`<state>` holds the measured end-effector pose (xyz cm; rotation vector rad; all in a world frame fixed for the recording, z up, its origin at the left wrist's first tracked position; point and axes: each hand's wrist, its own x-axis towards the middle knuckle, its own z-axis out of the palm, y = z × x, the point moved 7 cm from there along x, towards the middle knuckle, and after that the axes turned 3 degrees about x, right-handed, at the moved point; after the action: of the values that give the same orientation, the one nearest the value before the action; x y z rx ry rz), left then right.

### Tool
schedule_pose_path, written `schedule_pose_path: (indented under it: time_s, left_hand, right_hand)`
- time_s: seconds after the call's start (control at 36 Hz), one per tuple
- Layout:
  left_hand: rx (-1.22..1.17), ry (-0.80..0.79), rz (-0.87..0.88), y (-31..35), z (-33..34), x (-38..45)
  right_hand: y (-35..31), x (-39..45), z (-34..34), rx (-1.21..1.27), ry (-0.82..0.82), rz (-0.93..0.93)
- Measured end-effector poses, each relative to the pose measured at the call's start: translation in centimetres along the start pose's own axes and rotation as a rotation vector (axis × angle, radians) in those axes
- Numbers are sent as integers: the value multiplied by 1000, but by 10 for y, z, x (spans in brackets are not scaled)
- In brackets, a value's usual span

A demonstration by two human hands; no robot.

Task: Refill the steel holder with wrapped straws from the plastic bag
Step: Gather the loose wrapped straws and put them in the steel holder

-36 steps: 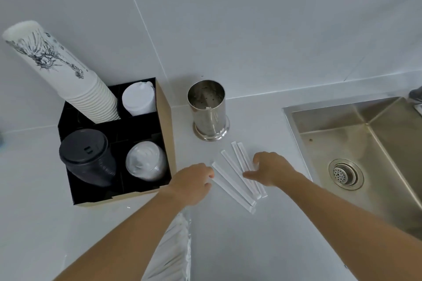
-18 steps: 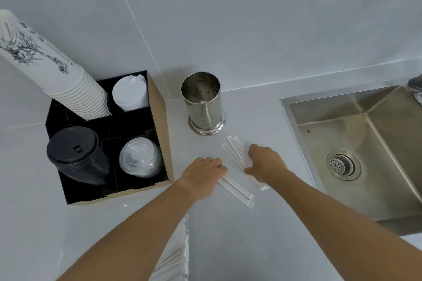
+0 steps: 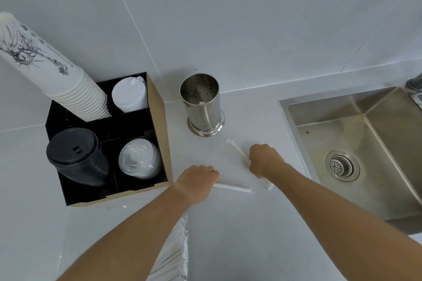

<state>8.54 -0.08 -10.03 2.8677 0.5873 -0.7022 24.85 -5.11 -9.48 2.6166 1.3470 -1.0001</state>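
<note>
My hands have split the loose white paper-wrapped straws into two lots. My left hand (image 3: 197, 180) is clenched around one straw (image 3: 235, 188). My right hand (image 3: 265, 159) grips a bundle of wrapped straws (image 3: 237, 150), below the shiny cylindrical steel holder (image 3: 203, 107).

Pale grey counter (image 3: 228, 235): steel holder (image 3: 202, 107) upper centre; black cup-and-lid organiser (image 3: 109, 143) left; wrapped straws (image 3: 237, 153) loose mid-frame (some under hands); plastic bag (image 3: 175, 255) bottom centre; sink (image 3: 365, 143) set in right.

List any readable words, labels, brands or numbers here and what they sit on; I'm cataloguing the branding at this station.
No text here can be read.
Paper cup stack: a black drawing with small printed marks beside it, too blurred to read.
Black lid: raised marks only, no legible letters.
Steel holder, straw wrappers: no print visible.
</note>
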Motion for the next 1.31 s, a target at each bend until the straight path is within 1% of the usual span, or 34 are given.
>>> schedule_pose_path:
  time_s: [0.14, 0.22, 0.33, 0.5, 0.58, 0.72, 0.89, 1.11, 1.19, 1.31]
  left_hand:
    - [-47, -64, -6, -6, 6, -15]
    - [-129, -65, -35, -14, 7, -23]
    - [-301, 28, -123, -30, 3, -29]
    - [-629, 250, -205, -42, -8, -38]
    - [-780, 285, -271, -43, -7, -39]
    - [-936, 319, -339, -40, -11, -38]
    - [-1024, 327, -351, -26, -11, -29]
    - [-990, 377, -342, -20, -18, -22]
    - [-1019, 399, -357, -21, -19, -23]
    - [-990, 382, -354, -23, -15, -24]
  right_hand:
    - [-8, -4, 4, -119, 19, -30]
    - [-8, -5, 4, -112, 17, -40]
    - [3, -5, 3, 15, 2, -38]
    - [21, -12, 0, 227, -31, -86]
    - [22, -19, -4, 285, -10, -104]
    - [21, -27, -9, 428, 65, -87]
    - [3, -34, -9, 549, 71, -157]
    - [-12, -38, -15, 585, 106, -199]
    - [-10, -38, -15, 581, 120, -180]
    - [-8, -38, -15, 609, 119, -133]
